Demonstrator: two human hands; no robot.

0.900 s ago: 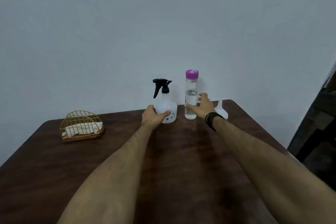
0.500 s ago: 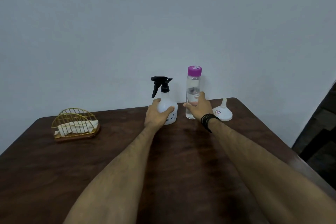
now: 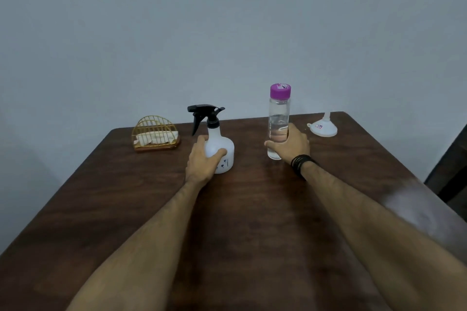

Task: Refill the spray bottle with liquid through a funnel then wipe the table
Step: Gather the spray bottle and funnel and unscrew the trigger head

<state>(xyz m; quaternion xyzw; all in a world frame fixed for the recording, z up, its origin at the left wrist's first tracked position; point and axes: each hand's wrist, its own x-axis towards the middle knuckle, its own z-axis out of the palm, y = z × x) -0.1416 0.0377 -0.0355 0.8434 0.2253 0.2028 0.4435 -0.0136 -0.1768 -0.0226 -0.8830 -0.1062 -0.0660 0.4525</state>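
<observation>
**Both hands on bottles at the far end of the table**

Two bare forearms reach forward across the dark wooden table (image 3: 252,222), nearly straight at the elbow and spread apart, each ending at a bottle.

The left hand (image 3: 202,159) is wrapped around the lower body of the spray bottle (image 3: 219,151), thumb across the front of the white body, fingers out of sight around its far side. The bottle stands upright on the table, its black trigger head (image 3: 203,112) still screwed on and its nozzle pointing left.

The right hand (image 3: 290,145), with a dark band (image 3: 302,163) at the wrist, grips the water bottle (image 3: 278,121) low on its clear body, thumb on the near side, fingers curled round the right. It stands upright too, base on the table, purple cap (image 3: 280,91) on, partly filled with clear liquid.

The bottles stand well apart, side by side. The white funnel (image 3: 323,127) sits mouth down, spout up, near the far right corner, to the right of the right hand and untouched. A gold wire holder (image 3: 155,134) with a pale cloth (image 3: 156,137) inside stands at the far left, beside the spray bottle but clear of it
</observation>
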